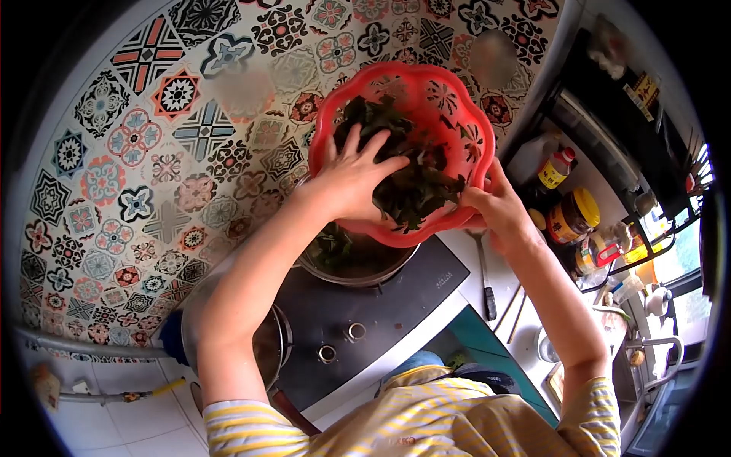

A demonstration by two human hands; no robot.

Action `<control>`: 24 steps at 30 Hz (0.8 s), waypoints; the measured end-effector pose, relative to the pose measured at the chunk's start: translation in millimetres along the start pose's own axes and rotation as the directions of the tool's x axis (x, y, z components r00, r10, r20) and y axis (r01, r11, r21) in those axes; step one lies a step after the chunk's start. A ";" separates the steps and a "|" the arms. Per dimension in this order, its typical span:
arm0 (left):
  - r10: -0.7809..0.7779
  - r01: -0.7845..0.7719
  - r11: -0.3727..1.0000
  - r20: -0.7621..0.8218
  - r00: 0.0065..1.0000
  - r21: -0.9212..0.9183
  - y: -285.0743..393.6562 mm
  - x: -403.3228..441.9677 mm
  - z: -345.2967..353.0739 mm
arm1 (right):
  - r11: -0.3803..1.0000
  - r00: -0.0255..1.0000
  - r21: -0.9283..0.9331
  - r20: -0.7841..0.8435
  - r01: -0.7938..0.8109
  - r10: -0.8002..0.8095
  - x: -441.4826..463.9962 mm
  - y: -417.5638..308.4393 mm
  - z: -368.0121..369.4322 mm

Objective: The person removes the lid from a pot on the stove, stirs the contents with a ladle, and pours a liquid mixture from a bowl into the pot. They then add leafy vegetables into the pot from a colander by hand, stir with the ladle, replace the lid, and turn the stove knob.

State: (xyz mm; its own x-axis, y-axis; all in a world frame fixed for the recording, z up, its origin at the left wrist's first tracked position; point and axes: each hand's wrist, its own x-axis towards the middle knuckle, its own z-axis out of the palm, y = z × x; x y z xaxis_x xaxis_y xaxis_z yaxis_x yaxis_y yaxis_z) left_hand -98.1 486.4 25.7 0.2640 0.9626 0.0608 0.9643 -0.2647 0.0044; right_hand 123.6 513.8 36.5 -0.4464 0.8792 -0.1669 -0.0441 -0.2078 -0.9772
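Observation:
A red scalloped basket [329, 114] with flower-shaped cut-outs is tilted above a metal pot [358, 276] on the dark stove. Dark green leaves [415, 186] lie inside it. My left hand [354, 171] reaches over the basket's near left side, its fingers spread on the leaves. My right hand [499, 206] grips the basket's rim at the lower right, thumb on the edge. More green leaves [331, 247] show in the pot, partly hidden under the basket.
A second pot [270, 350] stands at the stove's left. Right of the stove lie a black-handled spatula [489, 293] and chopsticks [515, 312]. Sauce bottles [554, 169] and a yellow-lidded jar [575, 215] fill the rack at right. Patterned tiles [183, 145] cover the wall.

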 end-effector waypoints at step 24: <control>-0.228 0.165 0.945 -0.207 0.951 -0.283 -13.4 -39.3 30.2 | 0.614 0.809 -0.622 0.053 0.486 -0.586 53.2 43.7 17.5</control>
State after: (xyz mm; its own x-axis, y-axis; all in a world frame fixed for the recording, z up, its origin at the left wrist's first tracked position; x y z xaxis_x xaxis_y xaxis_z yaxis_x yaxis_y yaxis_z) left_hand -120.8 453.8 -6.8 0.0267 0.9644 0.2631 0.9490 -0.1071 0.2965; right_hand 82.3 544.0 -12.7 -0.3824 0.8099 0.4448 0.3117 0.5662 -0.7630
